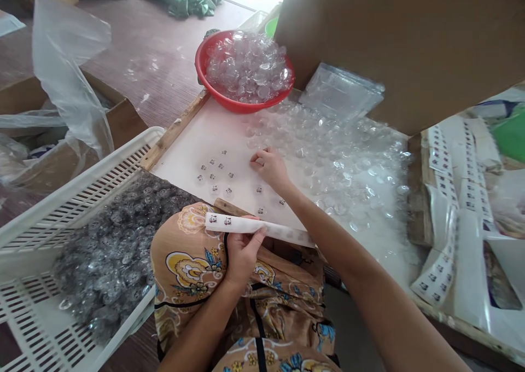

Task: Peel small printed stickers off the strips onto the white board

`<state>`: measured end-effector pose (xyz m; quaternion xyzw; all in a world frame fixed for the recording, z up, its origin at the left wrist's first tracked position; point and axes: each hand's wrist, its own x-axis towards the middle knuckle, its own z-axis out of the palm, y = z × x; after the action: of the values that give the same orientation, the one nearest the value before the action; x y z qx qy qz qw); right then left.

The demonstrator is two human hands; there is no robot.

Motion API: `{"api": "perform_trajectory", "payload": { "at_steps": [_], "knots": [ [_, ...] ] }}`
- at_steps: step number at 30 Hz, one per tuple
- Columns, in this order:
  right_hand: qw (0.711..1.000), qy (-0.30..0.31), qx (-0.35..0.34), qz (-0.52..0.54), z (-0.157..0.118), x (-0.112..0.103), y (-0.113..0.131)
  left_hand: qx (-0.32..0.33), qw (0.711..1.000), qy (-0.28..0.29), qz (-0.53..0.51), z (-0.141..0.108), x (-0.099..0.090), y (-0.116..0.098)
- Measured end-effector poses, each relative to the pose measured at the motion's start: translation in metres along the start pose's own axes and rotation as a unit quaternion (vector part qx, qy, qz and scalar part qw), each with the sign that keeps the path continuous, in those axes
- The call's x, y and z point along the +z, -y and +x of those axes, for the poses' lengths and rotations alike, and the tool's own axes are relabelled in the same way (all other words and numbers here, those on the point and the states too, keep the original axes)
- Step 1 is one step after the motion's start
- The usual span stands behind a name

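My left hand pinches a white strip of panda stickers between thumb and fingers above my lap. Two printed pandas show near its left end; the right part looks bare or faintly marked. Over the white tabletop, my right hand has its fingertips drawn together. Whether something small sits in them I cannot make out. Left of it lie several clear round pieces with panda prints. To its right, many plain clear round pieces are spread over the board.
A red basin heaped with clear pieces stands at the board's far corner. At left, a white plastic basket holds many printed pieces. Clear plastic bags lie beside a large cardboard sheet. More sticker strips hang at right.
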<state>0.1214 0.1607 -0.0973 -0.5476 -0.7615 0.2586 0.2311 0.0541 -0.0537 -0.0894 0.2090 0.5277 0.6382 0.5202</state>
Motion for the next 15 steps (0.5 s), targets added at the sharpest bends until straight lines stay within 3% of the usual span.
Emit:
{"api": "perform_trajectory", "payload": {
  "at_steps": [8, 12, 15],
  "knots": [
    [0.999, 0.018, -0.02, 0.039, -0.002, -0.006, -0.001, 0.01, 1.0, 0.006, 0.006, 0.0, 0.0, -0.002],
    [0.986, 0.042, -0.151, 0.049, -0.033, -0.033, -0.021, -0.002, 1.0, 0.01, -0.009, -0.001, 0.0, -0.002],
    [0.962, 0.13, -0.239, -0.006, -0.067, -0.051, -0.042, -0.015, 1.0, 0.013, -0.023, -0.001, 0.001, -0.003]
  ]
}}
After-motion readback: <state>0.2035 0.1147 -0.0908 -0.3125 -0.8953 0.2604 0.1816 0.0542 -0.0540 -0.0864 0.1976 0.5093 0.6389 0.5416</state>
